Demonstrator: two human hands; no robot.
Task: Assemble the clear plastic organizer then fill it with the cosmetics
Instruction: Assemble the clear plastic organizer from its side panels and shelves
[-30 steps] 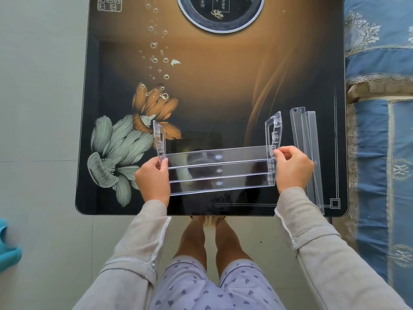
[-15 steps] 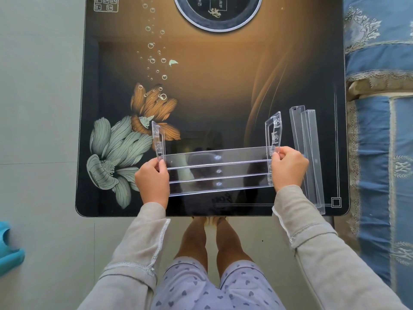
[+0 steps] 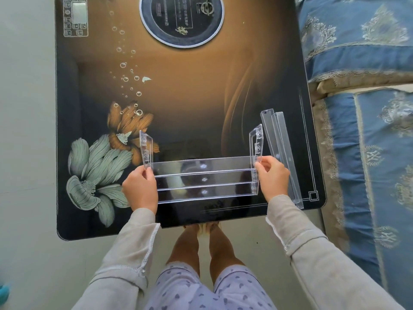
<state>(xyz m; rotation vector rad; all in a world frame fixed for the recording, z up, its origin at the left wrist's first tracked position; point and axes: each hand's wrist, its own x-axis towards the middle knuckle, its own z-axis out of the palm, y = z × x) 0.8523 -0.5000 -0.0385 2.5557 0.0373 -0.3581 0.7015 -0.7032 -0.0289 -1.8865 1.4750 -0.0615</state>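
A partly built clear plastic organizer (image 3: 203, 179) rests on the dark glass table (image 3: 178, 97) near its front edge. It has three long stepped shelf strips joined between two upright side panels. My left hand (image 3: 139, 189) grips the left side panel (image 3: 146, 148) at its lower end. My right hand (image 3: 273, 179) pinches the right side panel (image 3: 257, 144) where the shelves meet it. Two loose clear shelf strips (image 3: 282, 157) lie side by side just right of my right hand. No cosmetics are in view.
The table carries a flower print at the left and a round induction plate (image 3: 181, 21) at the back. A bed with a blue patterned cover (image 3: 366, 108) stands right against the table's right side. Pale floor tiles lie to the left.
Both hands keep hold of the side panels and have barely shifted. The camera has tilted slightly, showing more of the table's back.
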